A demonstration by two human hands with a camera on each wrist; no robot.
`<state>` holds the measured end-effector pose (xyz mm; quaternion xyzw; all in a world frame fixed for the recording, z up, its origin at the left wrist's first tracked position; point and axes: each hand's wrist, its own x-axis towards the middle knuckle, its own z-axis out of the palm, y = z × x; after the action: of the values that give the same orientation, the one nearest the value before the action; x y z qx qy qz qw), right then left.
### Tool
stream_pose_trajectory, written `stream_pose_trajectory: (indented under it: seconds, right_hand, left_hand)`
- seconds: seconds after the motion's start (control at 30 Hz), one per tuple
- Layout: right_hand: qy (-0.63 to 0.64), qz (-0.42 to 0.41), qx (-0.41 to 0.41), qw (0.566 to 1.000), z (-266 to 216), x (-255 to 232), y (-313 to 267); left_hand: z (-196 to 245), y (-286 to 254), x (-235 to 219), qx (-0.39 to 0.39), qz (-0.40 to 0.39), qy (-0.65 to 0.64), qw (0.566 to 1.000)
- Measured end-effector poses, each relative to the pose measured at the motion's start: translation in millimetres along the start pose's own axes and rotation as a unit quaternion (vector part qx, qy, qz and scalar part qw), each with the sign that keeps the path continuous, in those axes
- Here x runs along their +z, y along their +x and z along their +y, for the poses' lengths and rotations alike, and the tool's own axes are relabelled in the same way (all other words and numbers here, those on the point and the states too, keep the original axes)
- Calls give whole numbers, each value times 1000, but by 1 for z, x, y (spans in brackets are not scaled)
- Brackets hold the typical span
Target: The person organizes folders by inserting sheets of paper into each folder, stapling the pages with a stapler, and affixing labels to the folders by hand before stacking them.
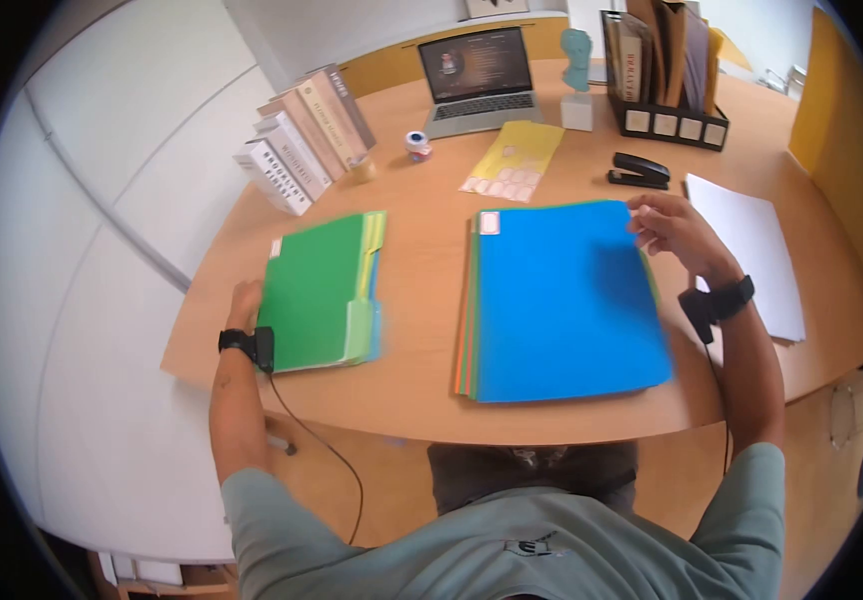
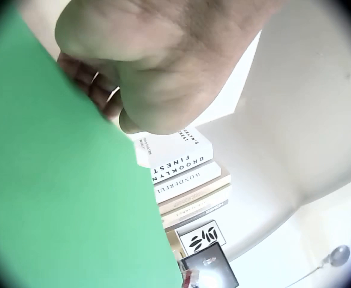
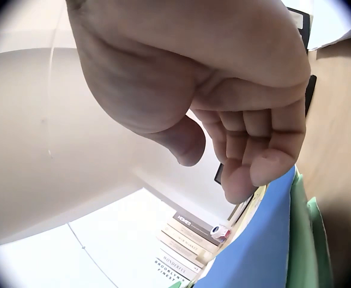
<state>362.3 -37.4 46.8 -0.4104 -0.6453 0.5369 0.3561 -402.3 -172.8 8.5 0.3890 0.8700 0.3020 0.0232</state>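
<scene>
On the desk [image 1: 422, 260], the left hand [image 1: 246, 304] seems to grip the left edge of the green folder [image 1: 314, 290], its fingertips hidden. The right hand [image 1: 680, 232], loosely curled, is at the blue folder's [image 1: 570, 300] top right corner; only the right wrist view shows its thumb apart from the fingers [image 3: 271, 167].

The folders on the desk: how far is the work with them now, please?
It looks partly done. The folders already lie in two piles: a green-topped pile and a blue-topped pile. The left hand is at the green pile's outer edge, and the right hand is near the blue pile's far corner; a firm grip is not clear. Probably left: evening the piles, since lower folders stick out.
</scene>
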Motion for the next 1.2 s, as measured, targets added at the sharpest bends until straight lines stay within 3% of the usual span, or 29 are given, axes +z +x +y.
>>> stream_pose_trajectory:
  seconds: [0.07, 0.17, 0.23, 0.3, 0.43, 0.53, 0.63, 0.8, 0.9, 1.0, 1.07, 1.17, 1.2]
  right_hand:
    - [21, 14, 5, 1000, -4, -2, -5]
    - [67, 20, 18, 997, -16, 3, -10]
    - [67, 12, 31, 997, -17, 6, -9]
    - [62, 20, 44, 997, -17, 9, -10]
    - [48, 31, 39, 998, -13, 5, -15]
    - [42, 27, 39, 998, -22, 5, -23]
    - [41, 29, 47, 998, -24, 5, -24]
    - [95, 94, 49, 990, -23, 9, -23]
    - [256, 26, 5, 966, -26, 11, -9]
    - [271, -35, -19, 962, -60, 34, -9]
    - [253, -57, -64, 964, -84, 59, 1]
    - [253, -144, -144, 946, -104, 106, 20]
    - [240, -198, -180, 933, -105, 125, 26]
  left_hand:
    - [-34, 39, 21, 135, 74, 251, 956]
    - [66, -11, 32, 144, 43, -40, 988]
    - [134, -36, 54, 170, -70, -182, 966]
    - [221, -97, 81, 200, -146, -354, 902]
    - [317, -155, 120, 324, -379, -295, 815]
    - [353, -180, 137, 344, -431, -248, 796]
    - [356, -184, 161, 339, -471, -210, 787]
    - [353, -187, 168, 318, -452, -218, 805]
    - [349, -185, 172, 279, -444, -285, 802]
    - [345, -170, 188, 214, -378, -426, 794]
    - [349, -162, 197, 196, -297, -542, 761]
    - [351, -145, 208, 78, -353, -694, 623]
    - [353, -155, 202, 118, -397, -726, 550]
